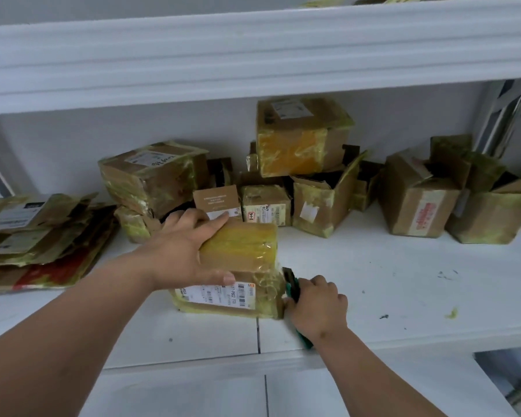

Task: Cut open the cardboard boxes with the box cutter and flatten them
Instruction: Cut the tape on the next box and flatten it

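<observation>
— Near the front edge of the shelf [403, 296], that's where the box [238, 266] sits, label facing us. See how the left hand [178, 254] is clamped over its top left corner, fingers across the far side, thumb down on the label face?

— Yes. And the right hand [316, 305] is wrapped round the green cutter [292, 285], blade up against the right end of the box, right at the taped corner.

— That's what worries me. Glossy tape all over it; I'd guess the blade could skid off instead of biting, and then it jumps.

— Jumps where, though? The left thumb is on the near face, not far along from the blade. If the cut runs leftward along that face, the thumb is in the way.

— And the box is close to the front edge. A hard pull toward us could drag it off.

— Room to the right looks good, bare shelf toward the right end. Behind, the uncut boxes [304, 136] crowd the back wall, some stacked and leaning.

— At the left end the flattened pile [36, 236] lies well apart from the hands. Overhead the upper shelf [253, 55] hangs low, so lifting high looks cramped
</observation>
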`<state>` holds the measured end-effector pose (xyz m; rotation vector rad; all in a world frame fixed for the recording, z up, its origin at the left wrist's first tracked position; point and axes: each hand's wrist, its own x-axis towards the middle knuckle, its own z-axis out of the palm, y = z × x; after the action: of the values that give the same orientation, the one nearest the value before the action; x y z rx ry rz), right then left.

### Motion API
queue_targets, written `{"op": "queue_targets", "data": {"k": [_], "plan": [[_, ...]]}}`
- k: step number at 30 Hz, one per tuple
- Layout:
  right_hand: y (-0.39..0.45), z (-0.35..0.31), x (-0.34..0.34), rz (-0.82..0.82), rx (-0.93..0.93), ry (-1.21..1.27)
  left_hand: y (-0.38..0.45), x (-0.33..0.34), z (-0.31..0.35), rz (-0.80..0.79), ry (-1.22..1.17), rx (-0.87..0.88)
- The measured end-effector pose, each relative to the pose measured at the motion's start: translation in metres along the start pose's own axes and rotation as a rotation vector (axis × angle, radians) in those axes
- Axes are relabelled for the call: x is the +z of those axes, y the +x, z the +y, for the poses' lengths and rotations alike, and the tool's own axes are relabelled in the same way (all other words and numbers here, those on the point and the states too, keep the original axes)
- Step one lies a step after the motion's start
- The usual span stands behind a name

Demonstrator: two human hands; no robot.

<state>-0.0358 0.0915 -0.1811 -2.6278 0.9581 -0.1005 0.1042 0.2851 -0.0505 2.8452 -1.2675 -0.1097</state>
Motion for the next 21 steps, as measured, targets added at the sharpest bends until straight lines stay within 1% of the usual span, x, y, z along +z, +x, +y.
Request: {"op": "queue_targets", "data": {"k": [2, 8, 11, 14, 17, 19, 21], "plan": [[0.006, 0.001, -0.002, -0.026, -0.025, 0.039, 0.003, -0.003, 0.002, 0.031, -0.007, 0.011], [0.019, 0.011, -0.015, -0.095, 0.011, 0.262, 0.006, -0.008, 0.014, 0.102, 0.055, -0.071], [0.02, 0.013, -0.02, -0.057, 0.001, 0.4, 0.008, -0.003, 0.016, 0.143, 0.015, -0.065], [0.021, 0.016, -0.025, -0.02, -0.032, 0.488, 0.011, -0.001, 0.021, 0.213, 0.037, -0.025], [0.022, 0.022, -0.029, 0.003, -0.052, 0.597, 0.014, 0.005, 0.029, 0.281, 0.023, -0.056], [0.022, 0.025, -0.03, 0.028, -0.047, 0.664, 0.018, 0.012, 0.033, 0.297, 0.047, -0.066], [0.022, 0.029, -0.03, 0.034, -0.038, 0.748, 0.022, 0.018, 0.035, 0.279, 0.099, -0.078]]}}
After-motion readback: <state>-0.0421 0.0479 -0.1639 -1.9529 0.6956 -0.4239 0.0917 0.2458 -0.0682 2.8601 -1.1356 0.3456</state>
